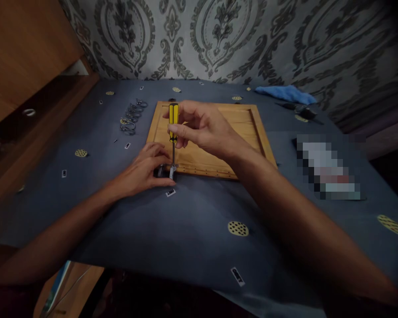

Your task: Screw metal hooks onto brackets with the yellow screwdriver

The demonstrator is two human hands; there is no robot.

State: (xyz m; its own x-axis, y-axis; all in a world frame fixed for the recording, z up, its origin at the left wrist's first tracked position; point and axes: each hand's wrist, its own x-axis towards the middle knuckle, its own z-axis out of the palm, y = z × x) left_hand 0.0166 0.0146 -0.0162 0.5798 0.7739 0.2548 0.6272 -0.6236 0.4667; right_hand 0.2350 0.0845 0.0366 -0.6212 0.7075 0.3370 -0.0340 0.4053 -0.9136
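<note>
A yellow and black screwdriver (174,121) stands upright in my right hand (200,126), gripped by the handle. Its shaft points down at a small metal clip (173,171) on the near left edge of a wooden board (219,145). The board has a raised frame and a row of small dark holes along its near edge. My left hand (152,165) rests at that same corner, thumb and fingers bent around the clip and a dark piece beside it. Part of the clip is hidden by my fingers.
Several metal clips with curved loops (129,123) lie in a row left of the board. A blue cloth (287,93) and a dark tool (303,111) lie at the back right. A blurred-out flat object (328,168) is at the right. Wooden furniture (29,57) borders the left.
</note>
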